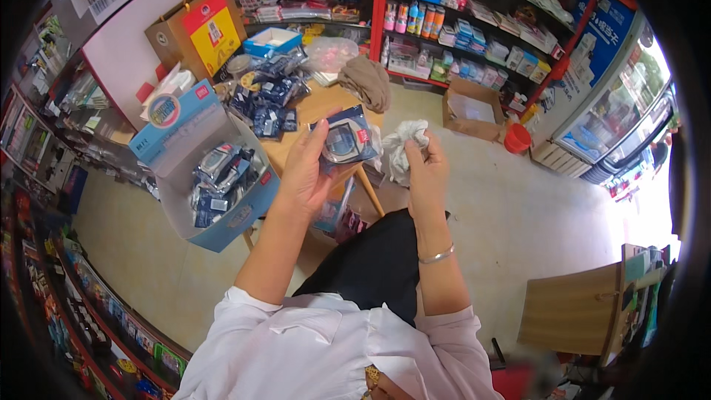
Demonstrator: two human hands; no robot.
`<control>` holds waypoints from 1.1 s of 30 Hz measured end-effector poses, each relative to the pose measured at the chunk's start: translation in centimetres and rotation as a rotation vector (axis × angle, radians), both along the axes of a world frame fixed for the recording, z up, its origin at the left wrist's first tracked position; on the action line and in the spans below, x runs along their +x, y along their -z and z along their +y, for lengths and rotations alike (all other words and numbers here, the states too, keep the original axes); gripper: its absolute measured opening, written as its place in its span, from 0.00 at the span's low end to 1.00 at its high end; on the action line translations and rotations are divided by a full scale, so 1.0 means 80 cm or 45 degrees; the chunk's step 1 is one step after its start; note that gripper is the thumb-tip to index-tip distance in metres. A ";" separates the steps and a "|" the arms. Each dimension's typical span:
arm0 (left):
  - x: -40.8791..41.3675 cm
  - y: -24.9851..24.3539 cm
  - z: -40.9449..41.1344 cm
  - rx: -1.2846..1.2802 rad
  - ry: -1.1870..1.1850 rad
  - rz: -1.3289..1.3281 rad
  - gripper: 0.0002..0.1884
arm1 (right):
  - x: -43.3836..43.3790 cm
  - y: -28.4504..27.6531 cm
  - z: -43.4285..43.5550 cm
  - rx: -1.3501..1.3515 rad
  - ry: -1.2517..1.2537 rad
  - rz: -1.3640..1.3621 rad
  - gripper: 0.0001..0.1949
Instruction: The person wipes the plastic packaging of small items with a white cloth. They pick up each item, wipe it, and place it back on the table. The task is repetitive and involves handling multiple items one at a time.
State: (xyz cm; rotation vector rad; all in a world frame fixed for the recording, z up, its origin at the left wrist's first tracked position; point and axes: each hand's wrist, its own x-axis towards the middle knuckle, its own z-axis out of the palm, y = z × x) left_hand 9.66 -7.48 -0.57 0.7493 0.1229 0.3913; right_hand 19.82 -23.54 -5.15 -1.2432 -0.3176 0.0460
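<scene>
My left hand [311, 175] holds a dark blue plastic packet [349, 136] with a round item showing in its front, raised near the table's edge. A crumpled whitish cloth [404, 147] is pinched in my right hand [427, 169], to the right of the packet and apart from it. Left of my left hand, an open light blue cardboard box [247, 222] with its lid up holds several similar packets [219, 178]. More dark blue packets [272, 100] lie heaped on the wooden table [311, 105] beyond the box.
On the table are a brown folded cloth [366, 80], a small blue box [272, 41] and a large paper bag [200, 33]. Stocked shelves [383, 22] stand behind. On the floor are a cardboard carton [472, 122] and a red bucket [517, 139]; a wooden cabinet [569, 308] is at lower right.
</scene>
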 end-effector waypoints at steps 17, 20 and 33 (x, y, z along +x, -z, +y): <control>-0.003 0.043 -0.055 -0.315 0.462 -0.223 0.28 | -0.091 -0.019 -0.029 -0.804 -0.035 -1.436 0.12; -0.004 0.046 -0.065 -0.273 0.407 -0.137 0.29 | -0.097 -0.008 -0.049 -0.830 -0.107 -1.395 0.11; -0.005 0.047 -0.077 -0.154 0.394 -0.082 0.29 | -0.082 -0.038 -0.017 -0.577 0.082 -1.169 0.13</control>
